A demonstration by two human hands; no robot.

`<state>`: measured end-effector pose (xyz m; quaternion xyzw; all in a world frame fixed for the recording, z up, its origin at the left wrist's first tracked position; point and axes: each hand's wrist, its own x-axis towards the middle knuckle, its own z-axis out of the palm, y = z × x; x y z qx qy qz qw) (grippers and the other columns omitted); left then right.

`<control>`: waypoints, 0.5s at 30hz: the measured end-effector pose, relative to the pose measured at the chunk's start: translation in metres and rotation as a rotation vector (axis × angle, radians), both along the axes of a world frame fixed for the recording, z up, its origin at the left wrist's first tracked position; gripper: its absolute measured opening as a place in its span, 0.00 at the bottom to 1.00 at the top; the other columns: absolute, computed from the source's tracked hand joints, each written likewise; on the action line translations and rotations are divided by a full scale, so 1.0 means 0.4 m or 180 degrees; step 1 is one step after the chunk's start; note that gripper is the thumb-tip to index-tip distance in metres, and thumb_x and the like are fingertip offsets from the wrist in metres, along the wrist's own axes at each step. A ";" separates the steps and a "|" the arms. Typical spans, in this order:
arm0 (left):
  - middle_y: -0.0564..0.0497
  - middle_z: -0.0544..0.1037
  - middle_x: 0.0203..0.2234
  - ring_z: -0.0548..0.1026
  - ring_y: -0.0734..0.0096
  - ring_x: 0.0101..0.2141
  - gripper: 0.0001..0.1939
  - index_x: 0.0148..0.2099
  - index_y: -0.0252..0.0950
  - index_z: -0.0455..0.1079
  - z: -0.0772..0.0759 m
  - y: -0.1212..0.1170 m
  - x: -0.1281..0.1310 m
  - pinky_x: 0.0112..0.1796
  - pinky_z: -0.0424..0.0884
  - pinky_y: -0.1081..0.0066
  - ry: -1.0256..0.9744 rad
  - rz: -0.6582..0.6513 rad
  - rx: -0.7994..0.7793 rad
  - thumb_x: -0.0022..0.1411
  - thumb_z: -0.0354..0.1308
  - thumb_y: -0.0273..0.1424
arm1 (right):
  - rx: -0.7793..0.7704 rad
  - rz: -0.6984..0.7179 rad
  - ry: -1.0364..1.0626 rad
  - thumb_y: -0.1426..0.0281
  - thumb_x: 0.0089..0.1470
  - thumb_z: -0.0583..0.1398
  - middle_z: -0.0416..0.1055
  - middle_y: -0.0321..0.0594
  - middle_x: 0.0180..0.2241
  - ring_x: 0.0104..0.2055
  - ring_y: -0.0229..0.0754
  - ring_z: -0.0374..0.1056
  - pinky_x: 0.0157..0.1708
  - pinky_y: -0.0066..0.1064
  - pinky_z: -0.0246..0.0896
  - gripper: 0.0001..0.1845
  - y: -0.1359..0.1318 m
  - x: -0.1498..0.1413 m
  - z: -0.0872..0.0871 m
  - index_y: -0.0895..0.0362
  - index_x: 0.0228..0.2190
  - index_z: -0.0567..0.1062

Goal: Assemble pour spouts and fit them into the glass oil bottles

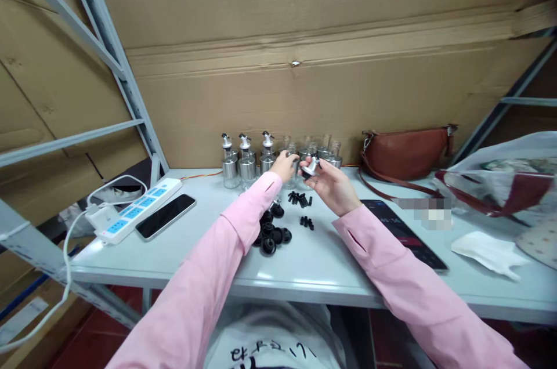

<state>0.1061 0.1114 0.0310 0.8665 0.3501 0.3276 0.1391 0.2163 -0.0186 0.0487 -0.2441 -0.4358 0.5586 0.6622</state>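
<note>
My right hand (334,186) is closed around a silver-and-black pourer spout (310,169), held just above the table. Beside it, my left hand (284,166) has its fingers curled at the neck of a glass bottle (289,182) with a metal band; the hand partly hides the neck. Bottles fitted with pourer spouts, such as this bottle (230,170), stand to the left. Several without spouts, including this bottle (334,154), stand behind my hands. Nearer me lie black round caps (268,245), small black tubes (299,199) and short black stoppers (307,223).
On the left are a white power strip (137,210) and a phone (166,217). A tablet (409,235), a brown handbag (404,151), a white tissue (487,253) and a clear plastic bag (500,177) lie right. Cardboard (261,90) walls the back.
</note>
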 end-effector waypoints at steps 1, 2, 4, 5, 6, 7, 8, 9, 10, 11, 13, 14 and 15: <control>0.44 0.60 0.51 0.62 0.56 0.54 0.23 0.48 0.36 0.66 -0.006 0.000 0.001 0.56 0.58 0.55 -0.0034 0.0010 0.0036 0.48 0.54 0.16 | 0.0003 -0.0040 -0.0001 0.62 0.45 0.63 0.75 0.40 0.36 0.37 0.42 0.71 0.31 0.29 0.66 0.14 0.001 0.000 0.000 0.56 0.34 0.75; 0.45 0.59 0.51 0.61 0.57 0.54 0.25 0.49 0.37 0.65 -0.012 -0.002 0.002 0.56 0.59 0.56 -0.0072 0.0021 0.0093 0.48 0.54 0.16 | 0.0008 -0.0075 -0.0002 0.61 0.45 0.63 0.75 0.40 0.35 0.37 0.42 0.71 0.31 0.29 0.66 0.14 0.001 0.000 0.000 0.56 0.34 0.75; 0.46 0.58 0.50 0.63 0.59 0.53 0.28 0.51 0.38 0.63 -0.020 -0.011 0.001 0.55 0.61 0.58 -0.0138 0.0042 0.0234 0.47 0.54 0.15 | 0.0033 -0.0136 -0.0022 0.61 0.45 0.63 0.75 0.40 0.35 0.36 0.42 0.72 0.31 0.29 0.66 0.14 0.002 0.000 0.000 0.56 0.33 0.76; 0.46 0.57 0.49 0.64 0.60 0.52 0.29 0.52 0.39 0.63 -0.023 -0.017 -0.001 0.54 0.63 0.59 -0.0155 0.0047 0.0293 0.47 0.54 0.15 | 0.0053 -0.0164 -0.0042 0.61 0.45 0.63 0.75 0.39 0.35 0.36 0.42 0.72 0.30 0.30 0.66 0.14 0.001 -0.001 0.000 0.56 0.33 0.76; 0.46 0.57 0.49 0.65 0.61 0.51 0.29 0.52 0.39 0.63 -0.024 -0.024 -0.003 0.53 0.63 0.60 -0.0158 0.0046 0.0333 0.48 0.54 0.15 | 0.0084 -0.0195 -0.0066 0.61 0.45 0.63 0.75 0.39 0.34 0.36 0.42 0.72 0.30 0.30 0.66 0.14 0.001 -0.001 0.000 0.56 0.33 0.76; 0.46 0.57 0.48 0.65 0.62 0.50 0.29 0.53 0.39 0.62 -0.025 -0.031 -0.005 0.53 0.64 0.60 -0.0164 0.0045 0.0363 0.48 0.54 0.15 | 0.0138 -0.0244 -0.0096 0.61 0.45 0.63 0.75 0.39 0.34 0.35 0.42 0.72 0.29 0.30 0.66 0.14 0.000 -0.002 0.001 0.56 0.33 0.75; 0.47 0.57 0.47 0.66 0.62 0.49 0.29 0.53 0.39 0.62 -0.025 -0.038 -0.008 0.52 0.65 0.61 -0.0183 0.0042 0.0387 0.49 0.55 0.16 | 0.0224 -0.0325 -0.0134 0.62 0.45 0.63 0.75 0.39 0.33 0.34 0.42 0.72 0.29 0.30 0.66 0.13 -0.001 -0.003 0.001 0.56 0.33 0.75; 0.47 0.57 0.47 0.67 0.63 0.48 0.28 0.53 0.39 0.62 -0.024 -0.045 -0.010 0.52 0.66 0.61 -0.0217 0.0031 0.0412 0.49 0.56 0.17 | 0.0332 -0.0435 -0.0175 0.62 0.44 0.63 0.75 0.39 0.33 0.34 0.41 0.71 0.28 0.29 0.66 0.13 -0.001 -0.005 0.002 0.56 0.32 0.75; 0.48 0.57 0.46 0.67 0.64 0.47 0.28 0.53 0.39 0.62 -0.022 -0.052 -0.013 0.51 0.66 0.61 -0.0261 0.0014 0.0447 0.50 0.58 0.18 | 0.0448 -0.0567 -0.0213 0.63 0.44 0.62 0.75 0.38 0.32 0.33 0.41 0.71 0.26 0.29 0.65 0.12 -0.002 -0.007 0.002 0.56 0.32 0.75; 0.48 0.57 0.45 0.67 0.64 0.47 0.27 0.52 0.39 0.63 -0.017 -0.060 -0.016 0.51 0.66 0.62 -0.0307 -0.0010 0.0491 0.50 0.59 0.19 | 0.0555 -0.0712 -0.0248 0.63 0.44 0.62 0.75 0.38 0.32 0.32 0.40 0.71 0.25 0.28 0.64 0.12 -0.002 -0.009 0.003 0.56 0.32 0.75; 0.48 0.57 0.44 0.67 0.65 0.47 0.24 0.51 0.39 0.64 -0.004 -0.076 -0.023 0.51 0.66 0.62 -0.0395 -0.0065 0.0607 0.51 0.60 0.20 | 0.0718 -0.1001 -0.0288 0.63 0.45 0.61 0.75 0.37 0.30 0.30 0.39 0.71 0.23 0.27 0.63 0.11 -0.001 -0.012 0.003 0.56 0.31 0.74; 0.48 0.57 0.44 0.66 0.64 0.47 0.23 0.50 0.38 0.65 0.006 -0.084 -0.026 0.51 0.66 0.62 -0.0437 -0.0090 0.0679 0.52 0.60 0.21 | 0.0773 -0.1128 -0.0283 0.63 0.46 0.61 0.74 0.37 0.29 0.29 0.39 0.70 0.22 0.26 0.62 0.11 0.001 -0.013 0.003 0.56 0.32 0.74; 0.48 0.57 0.44 0.66 0.64 0.47 0.22 0.50 0.38 0.65 0.017 -0.093 -0.030 0.51 0.66 0.62 -0.0488 -0.0111 0.0756 0.52 0.59 0.21 | 0.0820 -0.1260 -0.0265 0.62 0.47 0.60 0.74 0.37 0.28 0.29 0.38 0.70 0.22 0.26 0.62 0.11 0.003 -0.012 0.002 0.56 0.32 0.73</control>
